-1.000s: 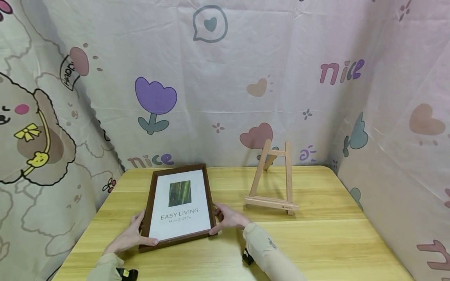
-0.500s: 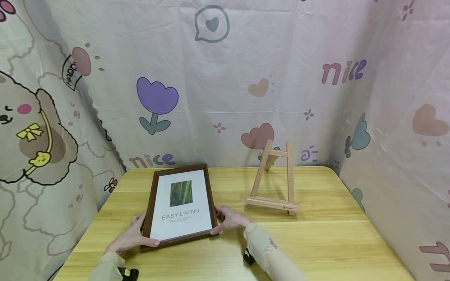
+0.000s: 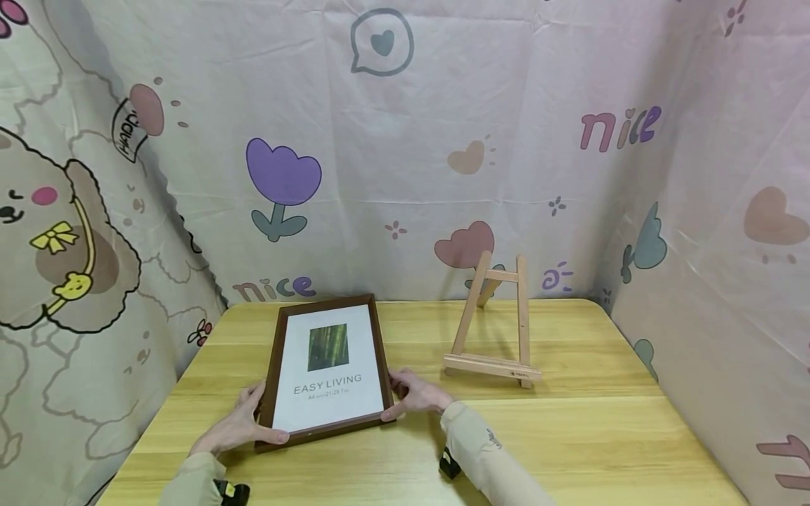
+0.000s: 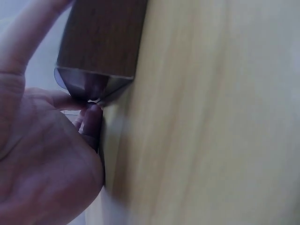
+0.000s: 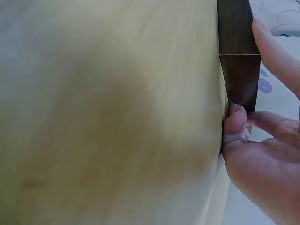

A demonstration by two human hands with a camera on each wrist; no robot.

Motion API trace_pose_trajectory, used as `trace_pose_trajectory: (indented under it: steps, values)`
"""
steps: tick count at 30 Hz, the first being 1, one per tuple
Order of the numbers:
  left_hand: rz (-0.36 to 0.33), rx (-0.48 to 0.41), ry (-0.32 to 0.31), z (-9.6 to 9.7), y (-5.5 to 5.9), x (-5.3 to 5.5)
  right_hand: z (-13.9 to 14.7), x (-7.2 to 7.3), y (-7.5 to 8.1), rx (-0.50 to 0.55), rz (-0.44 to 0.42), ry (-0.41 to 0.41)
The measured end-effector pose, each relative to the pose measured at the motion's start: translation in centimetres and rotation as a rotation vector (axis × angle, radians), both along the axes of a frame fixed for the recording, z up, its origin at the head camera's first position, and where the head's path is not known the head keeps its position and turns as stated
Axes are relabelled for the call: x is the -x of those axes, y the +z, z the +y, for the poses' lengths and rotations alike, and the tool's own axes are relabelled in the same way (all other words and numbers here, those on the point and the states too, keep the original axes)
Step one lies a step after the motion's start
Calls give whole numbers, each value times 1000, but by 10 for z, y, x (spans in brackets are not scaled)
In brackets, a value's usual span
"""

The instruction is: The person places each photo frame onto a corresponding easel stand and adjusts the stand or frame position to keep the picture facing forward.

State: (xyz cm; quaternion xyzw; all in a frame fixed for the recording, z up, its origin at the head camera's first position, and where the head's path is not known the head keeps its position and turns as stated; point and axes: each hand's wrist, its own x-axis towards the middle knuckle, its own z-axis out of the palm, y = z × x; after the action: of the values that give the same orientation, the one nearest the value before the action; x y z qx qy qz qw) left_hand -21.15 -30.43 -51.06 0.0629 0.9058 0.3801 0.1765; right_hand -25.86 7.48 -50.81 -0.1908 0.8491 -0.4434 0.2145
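Observation:
A brown picture frame [image 3: 326, 365] lies face up on the left of the table, slightly turned, with a white insert reading "EASY LIVING" under a small green picture. My left hand [image 3: 237, 425] grips its near left corner, thumb over the front edge and fingers along the side. On the near right corner, my right hand [image 3: 414, 395] holds the frame the same way. Both wrist views show the frame's dark edge [image 4: 101, 40] and side [image 5: 238, 33] close to the tabletop, fingertips curled at its lower edge. A wooden easel [image 3: 490, 365] stands upright to the right, apart from both hands.
The light wooden table [image 3: 601, 436] has rounded far corners. Behind it and on both sides hangs a patterned curtain [image 3: 392, 140], close to the table's far edge. A black wrist device [image 3: 233, 492] sits on the left sleeve.
The frame and both hands have shifted very slightly to the right in the head view, as has the background. Both hands keep the same hold, and the easel stands as before.

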Motion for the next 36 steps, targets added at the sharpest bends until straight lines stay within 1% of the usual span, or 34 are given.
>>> trace_pose_trajectory:
  steps: [4, 9, 15, 19, 24, 26, 31, 36]
  values:
    - [-3, -7, 2, 0, 0, 0, 1, -1, -1, 0, -1, -12]
    - [-27, -25, 19, 1, 1, -1, 2, -1, -2, -6, -12, -34]
    - [-36, -47, 24, 1, 1, -1, 3, 2, -3, 26, 7, -16]
    - [-16, -63, 29, 1, -1, -1, 4, 4, -5, 56, 27, 3]
    - [37, -107, 18, 3, -4, -1, 5, 5, -6, 90, 49, 18]
    - [54, -121, 17, 3, -5, 0, 5, 5, -6, 88, 54, 14]
    - [69, -173, 26, 4, -7, 0, 6, 5, -7, 63, 66, 2]
    - [88, -206, 38, 5, -8, 0, 6, 5, -7, 69, 84, 9]
